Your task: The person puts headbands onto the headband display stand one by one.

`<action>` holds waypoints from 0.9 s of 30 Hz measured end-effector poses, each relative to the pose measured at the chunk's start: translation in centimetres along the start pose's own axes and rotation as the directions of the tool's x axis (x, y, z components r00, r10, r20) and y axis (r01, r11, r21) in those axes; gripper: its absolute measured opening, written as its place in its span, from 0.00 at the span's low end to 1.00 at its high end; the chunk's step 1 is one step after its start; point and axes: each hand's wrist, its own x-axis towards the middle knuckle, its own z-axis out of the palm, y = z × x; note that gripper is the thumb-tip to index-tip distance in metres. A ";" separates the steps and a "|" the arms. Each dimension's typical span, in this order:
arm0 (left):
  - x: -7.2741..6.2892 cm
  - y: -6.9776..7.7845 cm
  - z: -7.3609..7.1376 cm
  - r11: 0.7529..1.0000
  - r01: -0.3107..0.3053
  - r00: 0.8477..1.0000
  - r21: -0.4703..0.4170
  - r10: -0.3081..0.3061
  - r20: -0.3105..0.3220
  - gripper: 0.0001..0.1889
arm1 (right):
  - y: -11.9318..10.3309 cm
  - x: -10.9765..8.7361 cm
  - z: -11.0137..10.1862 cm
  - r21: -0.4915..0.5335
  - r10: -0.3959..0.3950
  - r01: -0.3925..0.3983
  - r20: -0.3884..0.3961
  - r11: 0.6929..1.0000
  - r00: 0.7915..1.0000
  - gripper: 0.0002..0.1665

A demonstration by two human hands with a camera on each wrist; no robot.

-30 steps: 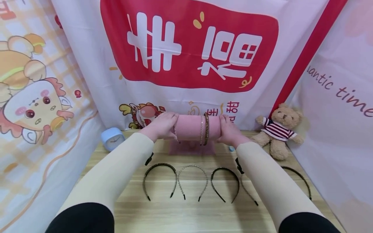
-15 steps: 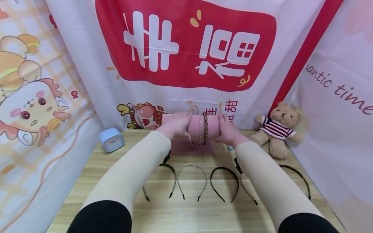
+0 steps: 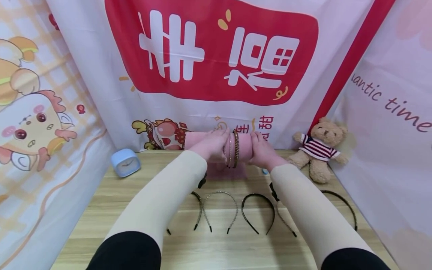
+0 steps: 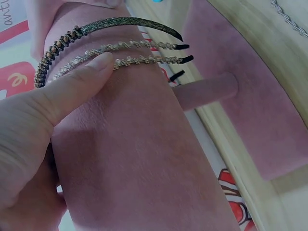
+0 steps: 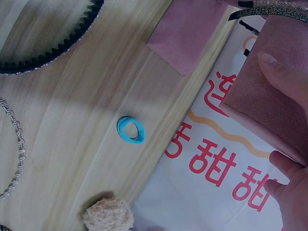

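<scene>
A pink padded display stand (image 4: 134,154) with a horizontal roll stands at the back of the table, its flat pink base (image 3: 229,173) below. Three headbands sit over the roll: a dark braided one (image 4: 122,22) and two thin silvery beaded ones. My left hand (image 3: 212,145) curls round the roll from the left. Its thumb presses on the nearest silvery headband (image 4: 149,60), close beside the other two; its fingers are mostly hidden behind the roll. At the right end of the roll, my right hand (image 3: 264,152) grips it, thumb in front.
Several headbands lie in a row on the wooden table, among them a silvery one (image 3: 221,192) and a black one (image 3: 258,194). A blue clock (image 3: 125,162) stands back left, a teddy bear (image 3: 318,150) back right. Blue hair ties (image 5: 131,130) lie near the stand.
My left hand has slid rightward along the roll, bringing the silvery headband from the left end up to the other two. The right hand keeps its grip on the right end.
</scene>
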 end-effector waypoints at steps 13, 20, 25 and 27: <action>0.2 -0.6 0.6 0.996 -0.016 0.999 -0.091 0.013 -0.033 0.76 | -0.1 0.0 0.0 0.017 0.015 -0.015 0.011 1.000 1.000 0.78; -2.3 -1.9 0.9 0.956 0.003 0.994 -0.294 -0.035 -0.104 0.70 | -0.3 -0.1 0.0 0.027 0.020 -0.021 0.013 0.999 1.000 0.78; -5.5 -3.8 1.5 0.837 0.050 0.955 -0.545 -0.200 -0.219 0.63 | -0.2 -0.1 0.1 0.026 0.032 -0.032 0.021 0.999 0.999 0.78; -7.0 -5.2 1.8 0.799 0.048 0.923 -0.599 -0.264 -0.278 0.62 | -0.2 -0.2 0.1 0.027 0.032 -0.032 0.022 0.999 0.999 0.77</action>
